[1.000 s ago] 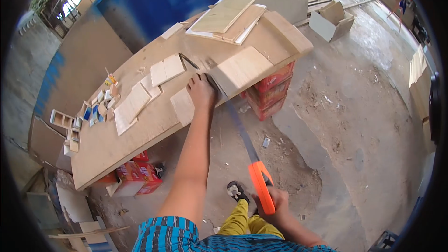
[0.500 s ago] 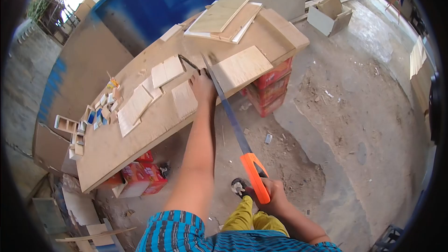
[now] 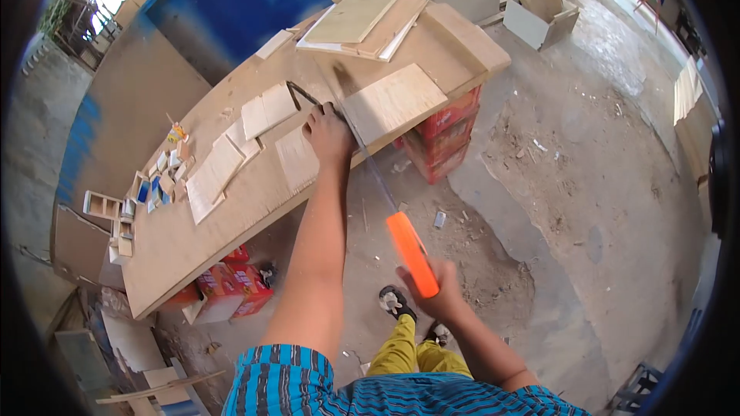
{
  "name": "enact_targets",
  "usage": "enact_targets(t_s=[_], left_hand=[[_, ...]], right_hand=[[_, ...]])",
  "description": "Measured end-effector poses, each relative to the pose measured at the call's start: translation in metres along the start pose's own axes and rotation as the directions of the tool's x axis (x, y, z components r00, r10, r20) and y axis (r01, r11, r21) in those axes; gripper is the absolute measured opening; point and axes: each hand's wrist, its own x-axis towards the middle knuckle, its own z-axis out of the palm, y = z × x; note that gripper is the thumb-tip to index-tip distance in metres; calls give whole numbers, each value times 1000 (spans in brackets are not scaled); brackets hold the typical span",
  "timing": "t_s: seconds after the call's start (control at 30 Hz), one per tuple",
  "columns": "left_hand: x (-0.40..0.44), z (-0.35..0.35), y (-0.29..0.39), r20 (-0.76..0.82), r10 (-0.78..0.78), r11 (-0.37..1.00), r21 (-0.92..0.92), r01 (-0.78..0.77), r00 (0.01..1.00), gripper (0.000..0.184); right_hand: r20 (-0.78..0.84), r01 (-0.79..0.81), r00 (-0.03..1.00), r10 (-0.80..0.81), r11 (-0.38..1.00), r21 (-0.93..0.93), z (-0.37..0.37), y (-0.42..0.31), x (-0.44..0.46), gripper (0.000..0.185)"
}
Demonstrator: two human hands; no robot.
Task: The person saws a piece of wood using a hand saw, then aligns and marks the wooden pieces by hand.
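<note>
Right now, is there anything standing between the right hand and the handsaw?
Nothing visible: the right hand grips the handsaw's orange handle directly. The left hand lies close beside the blade, not between them.

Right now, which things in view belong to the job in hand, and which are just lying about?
Apparently in the job:
- orange-handled saw, held in the right hand
- pale board beside the saw
- table under that board, with the left hand near the saw

Seemingly just lying about:
- stacked panels
- small wooden pieces
- open box on the floor
</note>
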Motion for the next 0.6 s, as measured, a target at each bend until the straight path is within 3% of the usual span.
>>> enact_targets(t_s=[0.1,0.2,0.4,0.53,0.6], left_hand=[[-1,-5,2,23,-30,1000,0,30,999,27],[1,-5,-2,13,-14,997,-70,15,1000,28],[10,-4,-13,69,26,982,-190,-13,997,29],[-1,-5,-9,7,119,990,-77,-118,993,34],[-11,-10,-3,-17,138,989,-42,-139,990,39]], right_hand=[[95,-71,993,68,997,23,-10,11,-20,17],[-28,96,995,-95,995,35,-1,10,-43,12],[-67,88,993,-95,990,-110,4,18,-3,15],[-74,172,981,-177,983,-72,15,19,-1,20],[-58,116,992,-116,993,-4,18,19,-4,21]])
